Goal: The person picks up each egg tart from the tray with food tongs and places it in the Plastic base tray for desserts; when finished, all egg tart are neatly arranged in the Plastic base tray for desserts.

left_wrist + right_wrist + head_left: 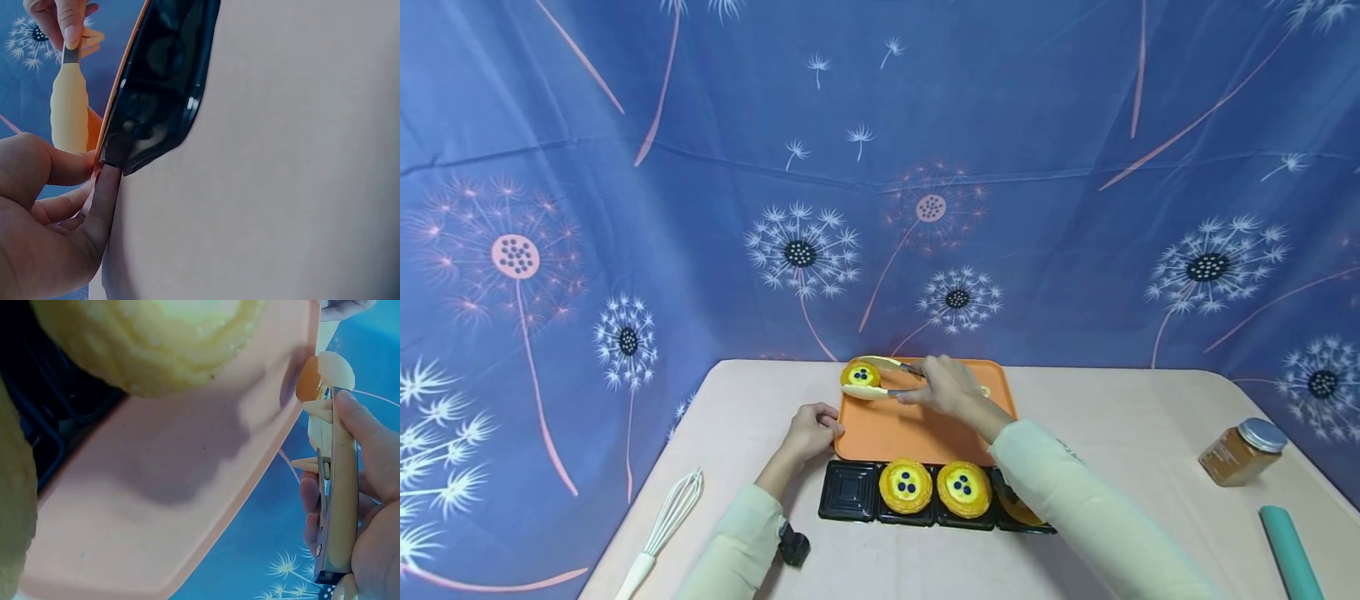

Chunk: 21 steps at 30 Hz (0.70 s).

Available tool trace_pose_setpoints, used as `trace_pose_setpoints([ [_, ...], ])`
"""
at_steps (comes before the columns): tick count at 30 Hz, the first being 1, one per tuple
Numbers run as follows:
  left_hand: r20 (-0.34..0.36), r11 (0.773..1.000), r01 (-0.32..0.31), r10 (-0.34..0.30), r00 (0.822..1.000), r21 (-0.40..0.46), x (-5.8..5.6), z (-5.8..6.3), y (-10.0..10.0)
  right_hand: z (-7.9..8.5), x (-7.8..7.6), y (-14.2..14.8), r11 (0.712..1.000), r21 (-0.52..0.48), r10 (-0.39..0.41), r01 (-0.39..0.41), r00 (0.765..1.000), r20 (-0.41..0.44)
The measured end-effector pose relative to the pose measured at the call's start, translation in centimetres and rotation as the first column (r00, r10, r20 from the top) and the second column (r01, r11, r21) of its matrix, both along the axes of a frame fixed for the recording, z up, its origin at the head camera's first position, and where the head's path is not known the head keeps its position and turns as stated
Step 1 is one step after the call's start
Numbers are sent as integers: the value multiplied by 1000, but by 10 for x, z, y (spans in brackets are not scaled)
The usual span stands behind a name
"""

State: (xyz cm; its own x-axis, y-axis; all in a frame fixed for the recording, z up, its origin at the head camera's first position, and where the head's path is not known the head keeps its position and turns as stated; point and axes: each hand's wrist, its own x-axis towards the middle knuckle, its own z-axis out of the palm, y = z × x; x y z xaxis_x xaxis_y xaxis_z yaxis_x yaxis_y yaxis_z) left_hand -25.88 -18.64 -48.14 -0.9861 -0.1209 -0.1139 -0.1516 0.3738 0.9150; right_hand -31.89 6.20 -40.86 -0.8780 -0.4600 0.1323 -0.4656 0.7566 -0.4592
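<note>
My right hand (pixel 951 385) grips a pair of tongs (pixel 342 494) with cream-coloured tips. Those tips lie on either side of an egg tart (pixel 860 375) with dark dots, at the far left corner of the orange tray (pixel 917 429). At that tray's left edge, my left hand (pixel 812 431) pinches the rim between thumb and fingers. In front of the tray sits a black compartment tray (pixel 848 492) with its leftmost compartment bare. Two dotted tarts, one left (pixel 906 486) and one right (pixel 964 489), fill the middle compartments; another is partly hidden under my right sleeve.
A white whisk (pixel 673 517) lies at the table's left. Over on the right stand a brown jar with a silver lid (pixel 1243 452) and a teal cylinder (pixel 1290 550). A blue dandelion-print cloth (pixel 1037 250) hangs behind the pale table (pixel 1120 433).
</note>
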Motion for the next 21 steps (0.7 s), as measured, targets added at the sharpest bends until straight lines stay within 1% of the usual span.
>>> trace_pose_setpoints([
  [7, -3, 1000, 0, 0, 1000, 2, 1, -2, 1, 6, 3, 2, 1000, 29, -9, 8, 1000, 14],
  [10, 1, 1000, 3, -3, 1000, 3, 2, -1, 1, 10, 5, 5, 999, 44, -8, 8, 1000, -2],
  [15, -8, 1000, 3, -3, 1000, 20, 1, 0, 2, 18, 10, 11, 996, 88, 29, -25, 999, -43],
  [21, -14, 1000, 1, -1, 1000, 20, 1, 0, 2, 29, 20, 19, 992, 115, 60, -50, 994, -87],
])
